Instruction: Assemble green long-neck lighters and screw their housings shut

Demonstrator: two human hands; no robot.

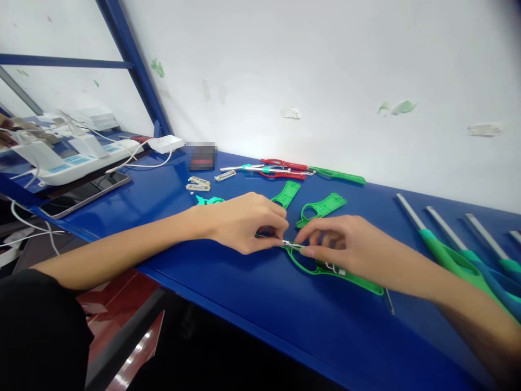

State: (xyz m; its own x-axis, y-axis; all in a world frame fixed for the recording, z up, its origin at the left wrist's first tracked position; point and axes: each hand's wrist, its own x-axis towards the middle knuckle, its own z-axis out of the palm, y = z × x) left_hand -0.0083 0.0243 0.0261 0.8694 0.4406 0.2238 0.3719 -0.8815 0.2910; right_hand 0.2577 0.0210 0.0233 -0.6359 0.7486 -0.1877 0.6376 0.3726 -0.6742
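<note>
Worktop (228,282): glossy blue, set against a white wall (325,65) marked with pale and green patches.
Far left: a blue metal frame (140,68), a white power strip (93,161), and a dark smartphone (85,194) near the edge.
Green handle shell (362,284): on the worktop below the hands, partly hidden by the right one.
Left hand (249,224): knuckles up, fingers curled, grip narrow, thumb and fingertips pinching one end of a small metal-and-white part (292,244).
Right hand (350,244): coming in from the right, grip narrow, thumb and forefinger at the part's other end.
Metal-and-white part: between both hands, just above the shell's looped end.
</note>
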